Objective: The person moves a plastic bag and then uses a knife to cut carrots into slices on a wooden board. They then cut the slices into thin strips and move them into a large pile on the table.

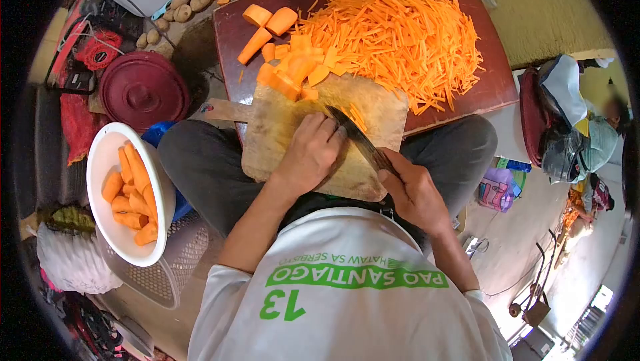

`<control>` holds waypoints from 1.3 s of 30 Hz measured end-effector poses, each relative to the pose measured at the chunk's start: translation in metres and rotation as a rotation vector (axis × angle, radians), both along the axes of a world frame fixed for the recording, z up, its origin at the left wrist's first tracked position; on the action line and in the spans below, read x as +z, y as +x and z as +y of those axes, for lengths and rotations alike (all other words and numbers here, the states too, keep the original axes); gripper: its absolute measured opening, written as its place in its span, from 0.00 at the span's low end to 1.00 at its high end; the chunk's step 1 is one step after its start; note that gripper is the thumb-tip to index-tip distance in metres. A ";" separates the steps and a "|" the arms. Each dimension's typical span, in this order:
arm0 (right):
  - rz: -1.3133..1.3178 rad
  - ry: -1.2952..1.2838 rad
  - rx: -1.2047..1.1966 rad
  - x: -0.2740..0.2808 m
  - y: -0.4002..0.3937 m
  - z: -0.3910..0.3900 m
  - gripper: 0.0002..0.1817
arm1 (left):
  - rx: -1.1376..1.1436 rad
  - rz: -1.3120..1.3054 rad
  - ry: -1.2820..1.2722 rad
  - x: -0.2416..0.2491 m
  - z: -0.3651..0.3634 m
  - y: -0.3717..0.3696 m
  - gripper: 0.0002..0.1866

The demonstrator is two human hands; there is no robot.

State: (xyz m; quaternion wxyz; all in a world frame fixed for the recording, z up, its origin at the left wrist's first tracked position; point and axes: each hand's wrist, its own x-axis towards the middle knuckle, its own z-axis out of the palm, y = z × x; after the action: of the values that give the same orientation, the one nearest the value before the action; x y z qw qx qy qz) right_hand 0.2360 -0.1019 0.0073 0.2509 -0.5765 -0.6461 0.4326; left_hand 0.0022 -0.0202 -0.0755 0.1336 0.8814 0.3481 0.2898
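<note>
My right hand [417, 191] is wrapped round the handle of a kitchen knife [360, 138], whose dark blade slants up and left over the wooden cutting board [270, 141]. Just left of the blade, my left hand [312, 148] presses down on the board with its fingers curled under. Whatever lies beneath those fingers is hidden. A few carrot strips [358, 118] lie on the far side of the blade. Flat carrot slices [293, 71] are heaped at the board's far left edge. Beyond them, a large pile of shredded carrot [400, 38] covers much of the red tabletop [490, 84].
Peeled carrot chunks [257, 41] sit at the table's far left. On my left stand a white basin [93, 181] of peeled carrots and a maroon lidded bucket [143, 91]. Potatoes [181, 11] lie farther back. Bags [567, 148] are stacked at the right.
</note>
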 end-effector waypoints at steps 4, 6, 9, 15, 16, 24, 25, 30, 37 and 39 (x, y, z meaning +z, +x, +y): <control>-0.018 0.075 0.023 -0.011 -0.004 0.008 0.20 | 0.001 -0.020 0.007 0.000 0.001 0.002 0.17; 0.013 0.072 0.024 -0.005 -0.003 0.009 0.20 | -0.003 -0.025 0.002 0.003 0.003 0.001 0.17; 0.033 0.041 0.021 0.000 0.001 0.002 0.19 | -0.002 -0.030 -0.008 0.001 0.001 -0.001 0.17; 0.009 0.054 -0.016 -0.003 0.002 0.008 0.20 | 0.011 -0.086 -0.089 0.002 0.005 -0.001 0.19; 0.014 0.086 -0.040 -0.003 0.007 0.006 0.19 | 0.027 -0.103 -0.084 0.001 0.005 -0.002 0.19; 0.042 -0.031 -0.001 0.012 0.024 -0.009 0.19 | 0.115 -0.351 0.014 -0.007 0.010 0.002 0.15; 0.044 -0.081 0.032 0.015 0.024 -0.009 0.19 | 0.130 -0.387 0.045 -0.006 0.011 0.003 0.14; -0.030 0.047 0.052 0.000 0.048 0.016 0.20 | 0.139 -0.379 0.080 -0.004 0.011 0.001 0.13; 0.027 0.040 -0.039 -0.005 0.088 0.086 0.21 | 0.070 -0.295 0.088 -0.007 0.009 0.002 0.12; 0.026 0.003 -0.090 0.007 0.094 0.093 0.21 | 0.082 -0.307 0.058 -0.006 0.008 0.002 0.12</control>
State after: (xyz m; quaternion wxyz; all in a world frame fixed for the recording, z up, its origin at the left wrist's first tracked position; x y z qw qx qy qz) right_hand 0.3303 -0.0086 0.0146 0.2796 -0.5990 -0.6168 0.4274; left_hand 0.0044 -0.0121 -0.0813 0.1479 0.8153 0.3510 0.4361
